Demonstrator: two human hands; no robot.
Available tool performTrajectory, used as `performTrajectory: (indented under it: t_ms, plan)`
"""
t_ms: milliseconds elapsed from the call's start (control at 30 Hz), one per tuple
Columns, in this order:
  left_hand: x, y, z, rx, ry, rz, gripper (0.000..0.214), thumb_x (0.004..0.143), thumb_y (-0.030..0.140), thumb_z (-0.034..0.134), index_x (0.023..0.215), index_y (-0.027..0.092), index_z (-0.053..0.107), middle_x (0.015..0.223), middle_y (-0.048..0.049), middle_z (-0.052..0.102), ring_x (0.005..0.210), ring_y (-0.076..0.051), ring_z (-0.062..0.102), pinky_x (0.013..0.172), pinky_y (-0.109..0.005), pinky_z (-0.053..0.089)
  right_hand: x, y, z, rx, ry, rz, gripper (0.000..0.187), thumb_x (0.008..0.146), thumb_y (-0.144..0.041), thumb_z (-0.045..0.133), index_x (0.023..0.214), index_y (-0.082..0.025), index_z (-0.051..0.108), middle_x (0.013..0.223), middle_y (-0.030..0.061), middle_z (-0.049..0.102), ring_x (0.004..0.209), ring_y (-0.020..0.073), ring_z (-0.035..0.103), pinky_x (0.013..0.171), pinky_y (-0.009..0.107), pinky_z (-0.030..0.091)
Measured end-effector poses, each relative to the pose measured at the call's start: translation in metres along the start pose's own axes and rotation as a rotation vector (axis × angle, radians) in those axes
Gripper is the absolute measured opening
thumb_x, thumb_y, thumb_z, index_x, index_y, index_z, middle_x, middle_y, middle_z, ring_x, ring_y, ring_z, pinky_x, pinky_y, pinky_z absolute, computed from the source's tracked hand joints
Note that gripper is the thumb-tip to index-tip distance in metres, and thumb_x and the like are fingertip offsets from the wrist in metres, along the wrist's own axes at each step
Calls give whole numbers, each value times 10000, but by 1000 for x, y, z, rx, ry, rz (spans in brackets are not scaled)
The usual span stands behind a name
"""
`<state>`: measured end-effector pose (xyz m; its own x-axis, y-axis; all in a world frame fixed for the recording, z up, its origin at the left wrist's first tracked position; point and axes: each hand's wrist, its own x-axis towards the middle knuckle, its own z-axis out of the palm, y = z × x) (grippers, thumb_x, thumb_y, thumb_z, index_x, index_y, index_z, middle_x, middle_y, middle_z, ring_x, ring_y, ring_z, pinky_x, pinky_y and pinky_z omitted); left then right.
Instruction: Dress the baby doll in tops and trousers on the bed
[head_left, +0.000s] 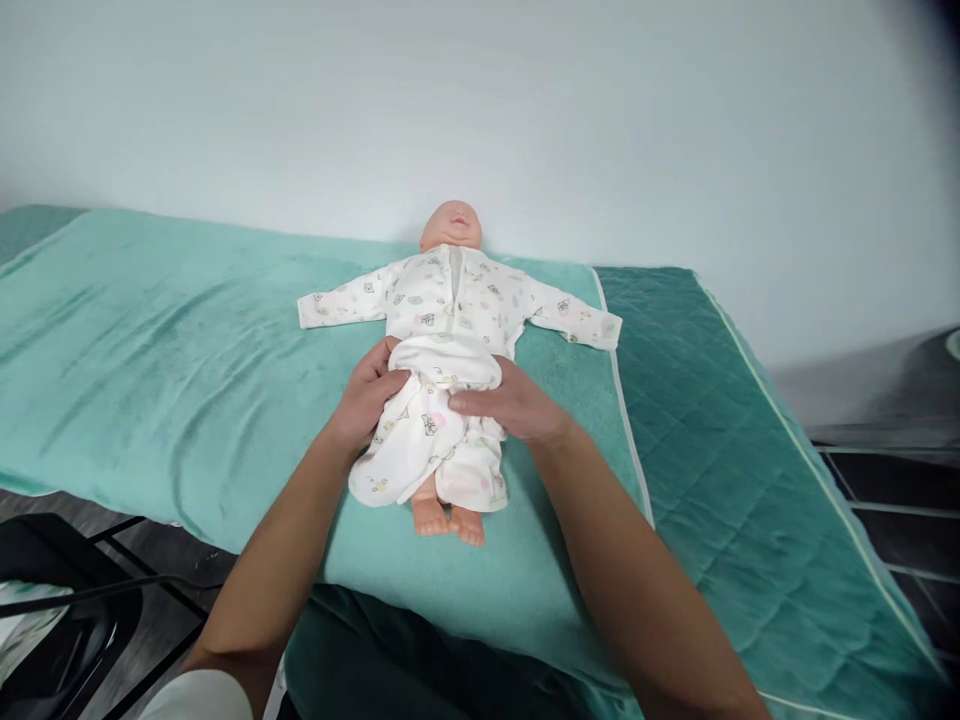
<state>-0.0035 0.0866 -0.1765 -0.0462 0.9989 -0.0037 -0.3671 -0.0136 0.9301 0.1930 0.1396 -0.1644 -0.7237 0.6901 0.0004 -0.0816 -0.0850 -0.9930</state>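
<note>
Left hand (367,390) and right hand (517,402), nearly closed, pinch printed trousers (429,428) at nine and three o'clock, presumably steadying them. Baby doll (454,229) lies supine.

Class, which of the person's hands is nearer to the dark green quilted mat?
The right. The right hand is on the side of the doll toward the quilted mat; the left hand is on the doll's other side.
</note>
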Motion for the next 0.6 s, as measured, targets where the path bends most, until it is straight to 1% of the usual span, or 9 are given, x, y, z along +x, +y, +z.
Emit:
performTrajectory:
  t_ms: [67,133,167,233,333,467,533,567,600]
  plan:
    - [-2,2,2,-5,25,5,269,762,306,802,820,199,562,666,50,499,548,-85,414,509,-209,343,-2,-13,0,-174,-113,21,608,716,-386,883,1235,-140,682,1142,62,731,1073,238,664,907,334,550]
    - [-4,3,4,-15,35,7,300,749,334,834,806,203,571,639,50,488,545,-92,410,507,-215,349,-3,-24,1,-329,-184,59,597,712,-420,890,1199,-143,685,1134,59,731,1075,235,659,940,339,545]
    - [-5,4,5,-20,33,1,314,738,342,849,800,201,575,630,50,484,543,-92,405,505,-216,350,-3,-27,2,-376,-201,82,577,715,-441,886,1172,-147,690,1126,57,731,1076,236,659,950,343,545]
    - [-6,5,7,-21,18,-10,333,732,354,863,787,189,579,629,48,483,545,-86,397,507,-209,351,-3,-28,5,-397,-190,129,552,728,-467,875,1152,-162,697,1125,53,732,1083,240,660,959,353,548]
    - [-6,6,8,-7,-13,-17,337,786,420,828,819,167,608,672,32,522,595,-86,445,549,-199,382,-4,-17,7,-246,-92,149,521,769,-474,846,1183,-188,710,1144,53,736,1106,253,666,951,362,552]
    - [-5,7,4,77,-40,8,455,813,600,756,880,159,668,738,-7,592,663,-115,492,591,-220,406,-2,2,6,35,56,39,462,807,-441,826,1172,-174,730,1152,66,744,1129,259,674,947,350,546]
    - [-5,6,0,118,-108,64,586,770,708,730,961,155,700,808,-34,642,722,-142,540,640,-239,436,0,8,5,108,111,2,437,795,-395,842,1149,-161,736,1116,69,754,1092,247,686,920,339,549]
    - [-5,6,-2,135,-161,80,643,730,722,756,1025,153,707,862,-48,668,771,-161,573,677,-249,455,1,10,4,136,129,-6,422,784,-375,850,1130,-158,742,1094,68,758,1056,238,694,898,332,552]
    - [-5,6,-4,154,-211,79,684,683,695,811,1088,154,704,921,-59,689,822,-180,600,714,-257,472,1,12,3,159,144,-10,408,773,-359,856,1111,-159,747,1077,65,761,1017,228,701,878,327,555]
